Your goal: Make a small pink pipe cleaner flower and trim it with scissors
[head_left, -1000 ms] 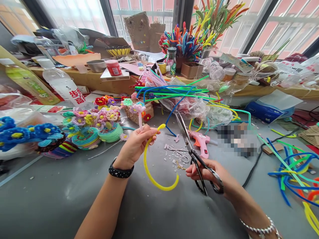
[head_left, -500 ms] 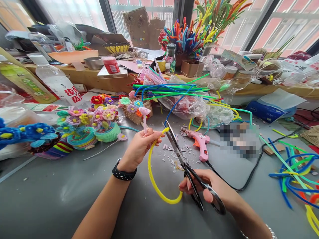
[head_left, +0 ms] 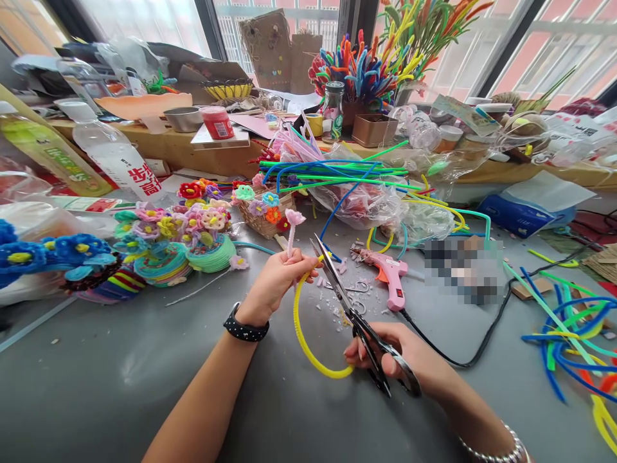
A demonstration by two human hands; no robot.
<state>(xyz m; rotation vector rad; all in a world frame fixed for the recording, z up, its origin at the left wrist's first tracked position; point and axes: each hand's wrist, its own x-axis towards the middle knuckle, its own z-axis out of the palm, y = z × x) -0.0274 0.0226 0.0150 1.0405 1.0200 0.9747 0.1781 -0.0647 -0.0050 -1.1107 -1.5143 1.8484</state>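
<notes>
Scissors with long silver blades and black-and-silver handles (head_left: 353, 314) sit in my right hand (head_left: 409, 345), its fingers wrapped round the handles. Their long axis slants away from me and leftward, tips up by my left hand (head_left: 277, 283); the blades part only narrowly.

That left hand pinches a pale pink fuzzy flower (head_left: 295, 217), its stem upright, together with the top end of a bright yellow fuzzy stem (head_left: 315, 363). From the pinch the yellow stem bows down and round in an open curve to my right fingertips; whether they grip it I cannot tell. Its upper tip lies just beside the blades, and I cannot make out contact.

For room, I have smooth grey tabletop (head_left: 289, 418) between the forearms. Beyond the blades lie pale scraps (head_left: 332, 302), small metal scissors (head_left: 359, 287) and a pink glue gun (head_left: 394, 283), nozzle leftward, black cord trailing right. A wooden ledge (head_left: 216, 157) bounds the far side.

Among containers, a tan woven basket (head_left: 258, 223) and a mint-green coiled pot (head_left: 212, 255) hold multicoloured fuzzy flowers. On the ledge stand a silver metal bowl (head_left: 183, 121) and a copper-coloured rectangular tin (head_left: 373, 132), contents hidden from me.
</notes>
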